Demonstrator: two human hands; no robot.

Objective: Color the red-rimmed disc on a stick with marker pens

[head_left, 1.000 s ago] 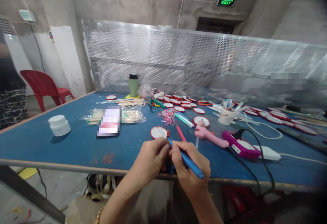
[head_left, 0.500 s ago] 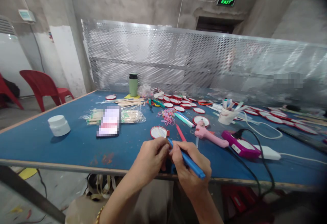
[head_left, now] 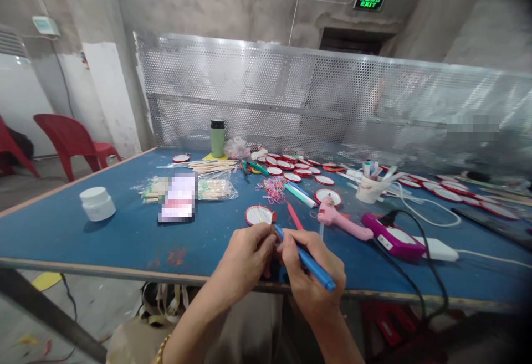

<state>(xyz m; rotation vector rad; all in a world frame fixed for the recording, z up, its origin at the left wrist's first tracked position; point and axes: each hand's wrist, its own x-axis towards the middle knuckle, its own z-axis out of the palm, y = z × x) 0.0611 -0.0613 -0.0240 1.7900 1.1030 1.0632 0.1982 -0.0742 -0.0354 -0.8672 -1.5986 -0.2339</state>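
Observation:
A blue marker pen (head_left: 318, 271) lies slanted in my right hand (head_left: 313, 267), its fingers closed round the barrel and its tip end pointing at my left fingertips. My left hand (head_left: 248, 250) is pinched at the near edge of a small red-rimmed drum (head_left: 257, 214), with a white face and a thin string across it. A small reddish-brown piece shows at the drum's right edge. My fingers hide the lower part of what I hold and the pen's very tip. Just beyond my right hand lies a pink-red pen (head_left: 295, 216).
On the right are a pink glue gun (head_left: 344, 224), a purple power strip (head_left: 393, 236) with cables and a paper cup (head_left: 369, 188) of pens. Behind lie loose rubber bands (head_left: 273, 188) and several red-rimmed discs (head_left: 292, 177). Leftward are a phone (head_left: 178, 198), bagged sticks (head_left: 216, 188) and a white jar (head_left: 97, 204).
Very little differs. The whole view has shifted slightly, and both hands keep their grips, with the blue marker pen still pointing at the left fingertips.

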